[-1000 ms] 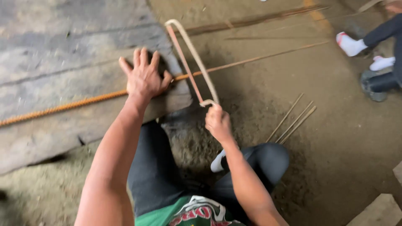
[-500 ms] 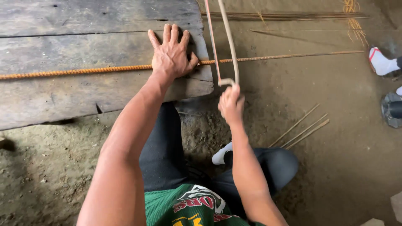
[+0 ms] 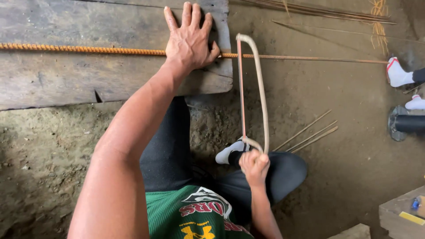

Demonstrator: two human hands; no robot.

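Near the bottom middle of the view, the right hand (image 3: 254,164) is clenched around the handle of a hacksaw (image 3: 260,88), whose thin blade and pale curved frame run up and away from the fist. At its far end the blade meets a long rusty ribbed steel bar (image 3: 88,49) just past the edge of a weathered wooden plank (image 3: 53,84). On that plank the left hand (image 3: 189,40) lies flat with fingers spread, palm pressing the bar down close beside the blade, not closed around anything. The bar stretches left across the whole plank and right out over the dirt floor (image 3: 336,177). Below the plank are the person's dark trouser legs and a white sock (image 3: 228,152), just beside the sawing fist. A few thin rods (image 3: 310,135) lie loose on the dirt to the right, more long rods (image 3: 318,11) lie along the top, and another person's white-socked feet (image 3: 398,75) show at the right edge.
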